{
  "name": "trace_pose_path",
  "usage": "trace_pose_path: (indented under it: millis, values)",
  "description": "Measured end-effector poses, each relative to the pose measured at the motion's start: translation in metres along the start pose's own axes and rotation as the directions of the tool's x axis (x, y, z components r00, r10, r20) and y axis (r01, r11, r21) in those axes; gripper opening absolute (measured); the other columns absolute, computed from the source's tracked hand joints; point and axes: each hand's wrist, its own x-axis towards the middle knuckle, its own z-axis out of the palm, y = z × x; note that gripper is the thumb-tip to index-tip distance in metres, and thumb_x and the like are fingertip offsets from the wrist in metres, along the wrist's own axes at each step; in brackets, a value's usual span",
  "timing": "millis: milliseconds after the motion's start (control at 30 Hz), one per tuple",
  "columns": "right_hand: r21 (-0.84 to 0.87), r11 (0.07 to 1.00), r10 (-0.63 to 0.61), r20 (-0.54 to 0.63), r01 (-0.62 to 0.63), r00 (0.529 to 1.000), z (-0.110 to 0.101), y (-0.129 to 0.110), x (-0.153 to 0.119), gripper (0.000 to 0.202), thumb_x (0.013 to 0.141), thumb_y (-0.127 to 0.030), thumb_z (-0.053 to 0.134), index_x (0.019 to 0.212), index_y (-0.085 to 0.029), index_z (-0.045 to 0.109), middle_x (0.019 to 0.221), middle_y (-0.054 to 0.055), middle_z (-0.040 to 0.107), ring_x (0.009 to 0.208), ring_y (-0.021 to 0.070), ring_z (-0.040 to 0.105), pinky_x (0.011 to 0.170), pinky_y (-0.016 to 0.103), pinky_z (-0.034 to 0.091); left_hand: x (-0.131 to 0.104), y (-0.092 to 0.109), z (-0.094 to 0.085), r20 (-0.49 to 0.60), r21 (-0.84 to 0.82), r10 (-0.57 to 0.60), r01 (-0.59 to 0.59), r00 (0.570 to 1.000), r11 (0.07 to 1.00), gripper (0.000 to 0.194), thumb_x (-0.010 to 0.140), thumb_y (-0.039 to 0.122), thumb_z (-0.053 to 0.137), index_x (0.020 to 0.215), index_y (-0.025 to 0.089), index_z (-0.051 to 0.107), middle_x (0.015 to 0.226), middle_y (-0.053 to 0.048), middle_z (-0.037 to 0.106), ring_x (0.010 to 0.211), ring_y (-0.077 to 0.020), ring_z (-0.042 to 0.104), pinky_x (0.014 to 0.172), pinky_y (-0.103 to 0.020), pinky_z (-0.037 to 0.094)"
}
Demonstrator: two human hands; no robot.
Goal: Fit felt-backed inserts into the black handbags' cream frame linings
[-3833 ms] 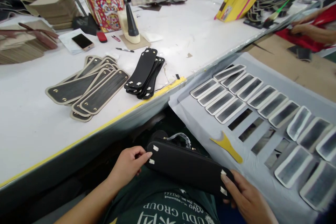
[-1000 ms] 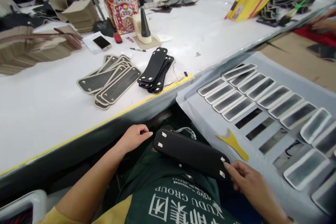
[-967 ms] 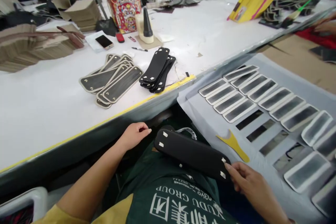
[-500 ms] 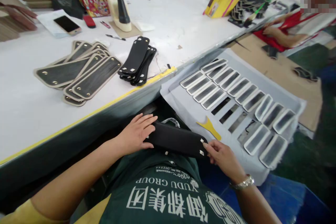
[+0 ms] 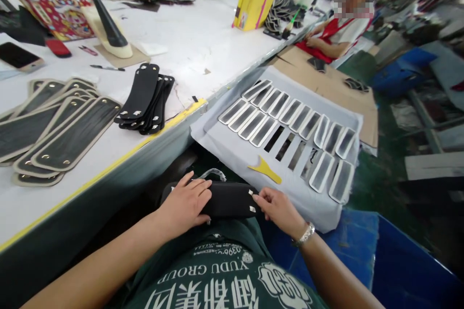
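A black rounded panel (image 5: pixel 230 200) lies across my lap, with small pale tabs near its right end. My left hand (image 5: pixel 186 205) rests flat on its left part, fingers stretched out and thumb along the near edge. My right hand (image 5: pixel 278 208) is closed at the panel's right end, thumb and forefinger pinching beside the tabs; the other fingers are curled. On the table, a stack of black panels (image 5: pixel 145 94) with the same tabs sits beyond my left hand. Further left lie grey-edged panels (image 5: pixel 78 135) with brass-coloured studs.
A grey cloth-covered board (image 5: pixel 224 149) at right bears rows of pale-edged strips (image 5: pixel 290 111) and a yellow forked tool (image 5: pixel 266 170). A blue bin (image 5: pixel 357 246) stands below it. The white table (image 5: pixel 195 58) holds a phone, a pen and a yellow box (image 5: pixel 253 5). A co-worker (image 5: pixel 337 36) sits beyond.
The view has swung right, so things on the table appear further left. My left hand still lies on the black panel, and my right hand still pinches its right end.
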Motion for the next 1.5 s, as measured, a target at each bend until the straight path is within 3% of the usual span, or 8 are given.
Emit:
trace_pose_path:
  millis: [233,467,800,933,1133,1300,1500]
  values:
    - [-0.004,1.0,-0.002,-0.007,0.002,1.0,-0.006,0.0,0.001,0.028,0.084,-0.04,0.051,0.065,-0.02,0.048,0.048,-0.005,0.05,0.043,0.0101,0.049,0.046,0.022,0.034,0.029,0.023,0.013,-0.041,-0.015,0.042,-0.043,0.998,0.999,0.033,0.072,0.043,0.068,0.092,0.019,0.06,0.123,-0.01,0.059,0.113,-0.0266,0.053,0.106,-0.048,0.025]
    - [-0.033,0.999,0.009,-0.022,-0.01,1.0,-0.011,0.001,0.003,0.025,0.082,-0.035,0.055,0.064,-0.019,0.05,0.052,-0.004,0.053,0.046,0.0095,0.048,0.047,0.021,0.032,0.055,0.046,0.019,-0.077,-0.019,0.1,-0.102,0.992,0.995,0.027,0.07,0.033,0.07,0.09,0.017,0.061,0.122,-0.013,0.06,0.11,-0.0283,0.056,0.101,-0.049,0.033]
    - [-0.026,0.999,-0.021,-0.05,0.02,0.999,-0.013,0.006,0.006,0.027,0.079,-0.034,0.06,0.06,-0.018,0.051,0.055,-0.003,0.055,0.048,0.0087,0.046,0.047,0.021,0.029,0.073,0.062,0.027,-0.087,-0.001,0.153,-0.153,0.984,0.988,0.026,0.073,0.031,0.065,0.095,0.016,0.061,0.125,-0.014,0.057,0.111,-0.0294,0.055,0.1,-0.047,0.037]
    - [0.162,0.985,0.058,0.015,-0.059,0.998,-0.017,0.026,0.005,0.028,0.082,-0.039,0.055,0.065,-0.018,0.05,0.052,-0.004,0.052,0.042,0.0077,0.047,0.042,0.019,0.032,0.075,0.066,0.027,-0.092,0.031,0.152,-0.15,0.984,0.988,0.03,0.072,0.031,0.067,0.096,0.016,0.061,0.124,-0.014,0.059,0.109,-0.0299,0.056,0.098,-0.047,0.037]
    - [0.473,0.868,0.158,0.023,-0.15,0.987,-0.012,0.065,-0.008,0.026,0.086,-0.036,0.047,0.068,-0.018,0.045,0.053,-0.005,0.052,0.039,0.0062,0.049,0.039,0.016,0.037,0.076,0.073,0.024,-0.055,0.068,0.142,-0.138,0.988,0.988,0.029,0.072,0.031,0.066,0.095,0.016,0.061,0.123,-0.013,0.059,0.109,-0.028,0.055,0.099,-0.046,0.036]
    - [0.607,0.788,0.098,0.039,-0.101,0.994,0.002,0.065,-0.018,0.025,0.084,-0.038,0.05,0.07,-0.018,0.047,0.053,-0.006,0.051,0.038,0.006,0.048,0.037,0.016,0.036,0.076,0.077,0.023,-0.033,0.113,0.166,-0.161,0.986,0.98,0.028,0.074,0.031,0.065,0.097,0.015,0.061,0.124,-0.014,0.058,0.11,-0.0276,0.055,0.099,-0.046,0.035]
    - [0.722,0.685,0.017,0.119,-0.098,0.993,0.016,0.056,-0.018,0.027,0.078,-0.041,0.059,0.07,-0.017,0.049,0.051,-0.007,0.05,0.038,0.0059,0.047,0.038,0.016,0.038,0.072,0.077,0.024,-0.026,0.17,0.196,-0.189,0.98,0.967,0.042,0.076,0.03,0.064,0.115,0.019,0.057,0.127,-0.014,0.055,0.111,-0.0284,0.054,0.098,-0.047,0.036]
